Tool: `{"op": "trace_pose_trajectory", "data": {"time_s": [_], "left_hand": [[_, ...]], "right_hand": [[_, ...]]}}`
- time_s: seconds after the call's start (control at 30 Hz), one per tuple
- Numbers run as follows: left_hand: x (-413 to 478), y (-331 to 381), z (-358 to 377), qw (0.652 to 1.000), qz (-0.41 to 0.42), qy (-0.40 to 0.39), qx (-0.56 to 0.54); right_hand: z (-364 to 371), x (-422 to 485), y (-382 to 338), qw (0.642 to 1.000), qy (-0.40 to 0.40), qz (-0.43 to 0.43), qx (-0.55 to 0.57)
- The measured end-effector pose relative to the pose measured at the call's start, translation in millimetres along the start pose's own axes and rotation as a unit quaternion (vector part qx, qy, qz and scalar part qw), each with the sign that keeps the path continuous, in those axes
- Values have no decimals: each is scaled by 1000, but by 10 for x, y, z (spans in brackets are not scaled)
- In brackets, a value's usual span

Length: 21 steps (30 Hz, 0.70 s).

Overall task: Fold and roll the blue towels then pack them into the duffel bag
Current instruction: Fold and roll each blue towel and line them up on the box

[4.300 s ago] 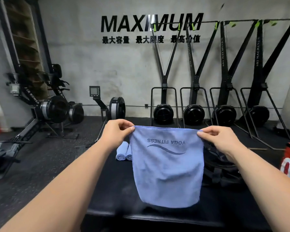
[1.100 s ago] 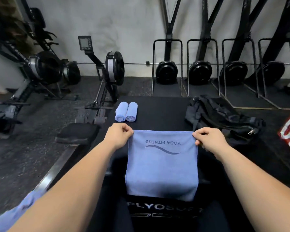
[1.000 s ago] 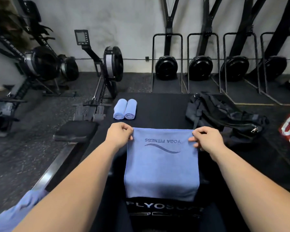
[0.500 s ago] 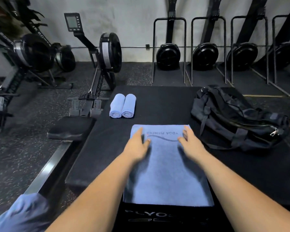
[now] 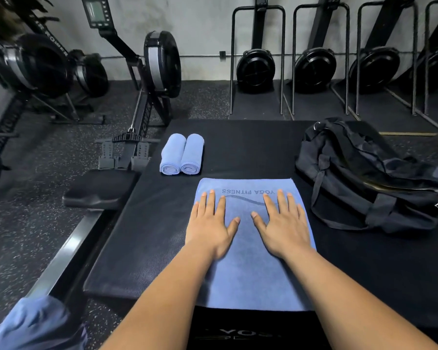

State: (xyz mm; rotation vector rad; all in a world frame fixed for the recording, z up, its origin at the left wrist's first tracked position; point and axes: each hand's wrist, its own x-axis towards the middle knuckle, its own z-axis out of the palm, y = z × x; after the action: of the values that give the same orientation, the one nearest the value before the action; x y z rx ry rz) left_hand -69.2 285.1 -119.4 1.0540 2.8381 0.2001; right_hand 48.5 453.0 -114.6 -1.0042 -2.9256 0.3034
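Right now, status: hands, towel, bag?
Both open: left hand, right hand, flat on towel. Towel on mat, not yet rolled. Two rolls beyond it, bag right, nothing blocking.

Duffel bag (image 5: 359, 180) partly beyond right edge

Soft, even indoor light, rather dim, casts only faint shadows. The pale grey plaster wall (image 5: 200, 29) across the top is brightest. The black padded counter (image 5: 238, 147) and black fabric duffel bag (image 5: 364, 178) lose detail in darkness. Wide-angle bending curves the upper corners, and the blue cloth (image 5: 33, 324) at lower left is blurred.
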Motion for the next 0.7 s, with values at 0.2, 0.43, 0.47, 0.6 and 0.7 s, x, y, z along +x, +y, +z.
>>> {"op": "trace_pose_trajectory", "data": {"time_s": [0.2,0.43,0.47,0.6,0.7], "left_hand": [[120,1,4,999,9,30,-14],[-2,4,37,960,143,234,-52],[-41,3,26,963,136,228,-51],[-279,69,37,987,111,107,-49],[-542,130,79,994,92,45,-49]], "right_hand": [[13,168,7,1000,26,-11,0],[72,31,-16,976,195,-92,-2],[75,-6,-26,978,189,-89,-5],[54,-208,-112,996,61,-47,-39],[75,-496,-220,999,13,-37,-33]]}}
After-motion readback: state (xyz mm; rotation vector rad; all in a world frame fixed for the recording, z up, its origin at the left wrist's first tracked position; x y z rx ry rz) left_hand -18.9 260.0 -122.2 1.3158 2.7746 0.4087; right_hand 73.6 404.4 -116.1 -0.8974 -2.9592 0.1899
